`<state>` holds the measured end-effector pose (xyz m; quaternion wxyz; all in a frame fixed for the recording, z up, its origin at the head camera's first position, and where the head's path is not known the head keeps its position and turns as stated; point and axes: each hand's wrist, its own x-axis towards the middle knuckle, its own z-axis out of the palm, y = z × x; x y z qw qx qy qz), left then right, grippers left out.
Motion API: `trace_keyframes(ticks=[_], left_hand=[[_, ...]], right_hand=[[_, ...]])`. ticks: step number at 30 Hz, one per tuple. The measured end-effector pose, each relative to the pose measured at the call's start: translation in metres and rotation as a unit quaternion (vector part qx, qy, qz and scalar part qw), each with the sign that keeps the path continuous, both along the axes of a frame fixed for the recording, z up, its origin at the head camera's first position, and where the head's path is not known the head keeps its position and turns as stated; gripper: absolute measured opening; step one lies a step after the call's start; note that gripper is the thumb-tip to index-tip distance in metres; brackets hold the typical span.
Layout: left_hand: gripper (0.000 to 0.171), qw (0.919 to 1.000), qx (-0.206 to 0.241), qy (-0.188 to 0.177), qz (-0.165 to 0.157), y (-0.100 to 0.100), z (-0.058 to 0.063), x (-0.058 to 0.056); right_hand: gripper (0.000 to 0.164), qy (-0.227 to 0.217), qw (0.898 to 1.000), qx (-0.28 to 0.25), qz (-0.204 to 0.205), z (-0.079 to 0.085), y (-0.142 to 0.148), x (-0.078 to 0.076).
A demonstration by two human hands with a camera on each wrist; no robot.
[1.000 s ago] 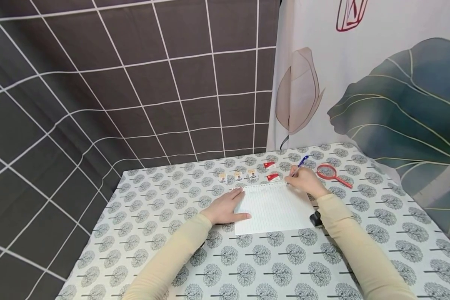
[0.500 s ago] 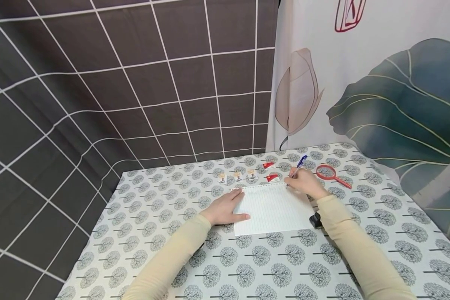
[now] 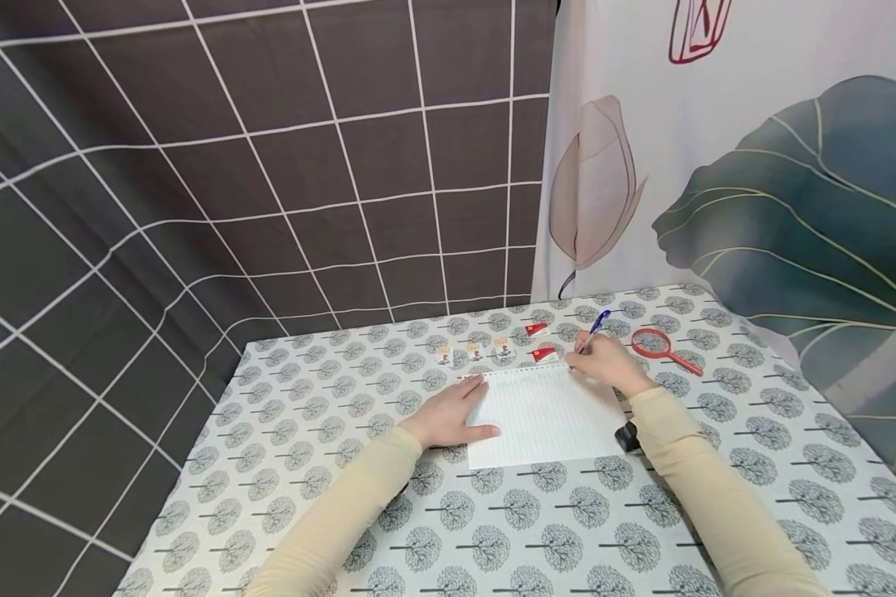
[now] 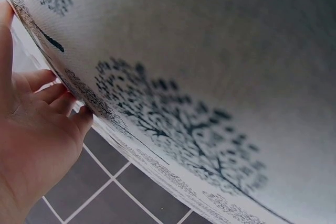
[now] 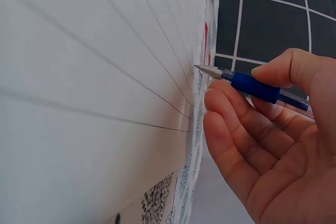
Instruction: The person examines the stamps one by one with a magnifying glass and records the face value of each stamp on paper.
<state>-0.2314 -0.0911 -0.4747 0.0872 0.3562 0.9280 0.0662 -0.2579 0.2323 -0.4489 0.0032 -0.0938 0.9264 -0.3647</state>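
Note:
A blue pen (image 3: 601, 321) is pinched between the thumb and fingers of my right hand (image 3: 611, 365). In the right wrist view the pen's metal tip is at the sheet's far edge, and the blue grip (image 5: 254, 86) lies under the thumb. The sheet of lined paper (image 3: 545, 423) lies flat on the table, holes along its far edge. My left hand (image 3: 446, 417) rests on the paper's left edge, thumb spread out over the sheet. Seen from the left wrist, the left hand (image 4: 44, 124) has its fingers extended; their tips are partly hidden.
Two red-and-white pieces (image 3: 543, 353) lie just beyond the paper. Left of them are three small cards or stickers (image 3: 474, 351) with figures. A red magnifying glass (image 3: 667, 351) lies right of my right hand. A tree-patterned cloth (image 3: 523, 506) covers the table; a dark gridded curtain (image 3: 388, 232) hangs behind.
The pen's upper end tips slightly to the left, with a tiny shift of my right hand. My left hand and the paper stay where they were.

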Motion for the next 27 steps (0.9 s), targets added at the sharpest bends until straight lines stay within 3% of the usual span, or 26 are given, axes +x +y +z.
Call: trace_keyframes(ticks=[27], left_hand=[[0.094, 1.0000, -0.004, 0.003, 0.002, 0.0001, -0.0017, -0.0009]], right_hand=[[0.020, -0.004, 1.000, 0.009, 0.018, -0.0007, -0.0076, 0.0023]])
